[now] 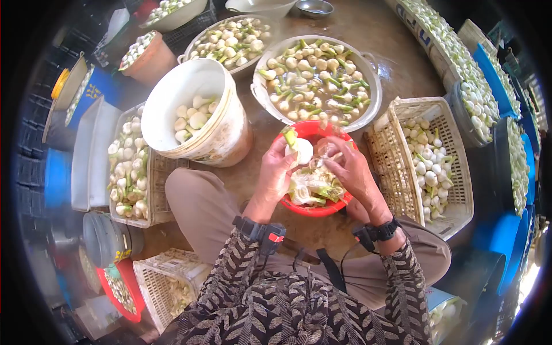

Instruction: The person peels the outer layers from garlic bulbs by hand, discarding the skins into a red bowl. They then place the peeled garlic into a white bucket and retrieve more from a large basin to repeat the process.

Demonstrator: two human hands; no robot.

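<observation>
My left hand (pixel 275 172) grips a peeled white garlic bulb (pixel 301 151) with a short green stem, held above a red basin (pixel 310 213). Close to its right side is my right hand (pixel 353 172), fingers bent together around a thin, papery piece of garlic skin (pixel 329 149); the fingertips are partly blurred. Inside the basin, below both hands, lie loose peelings and stem scraps (pixel 313 185). Both wrists carry dark straps with small devices.
Beyond the basin stand a wide tub of garlic in water (pixel 374 95) and another garlic-filled tub (pixel 187 53). A white bucket (pixel 236 115) holds bulbs at the left. Garlic-filled plastic crates flank my legs, the right crate (pixel 397 167) and left crate (pixel 158 190).
</observation>
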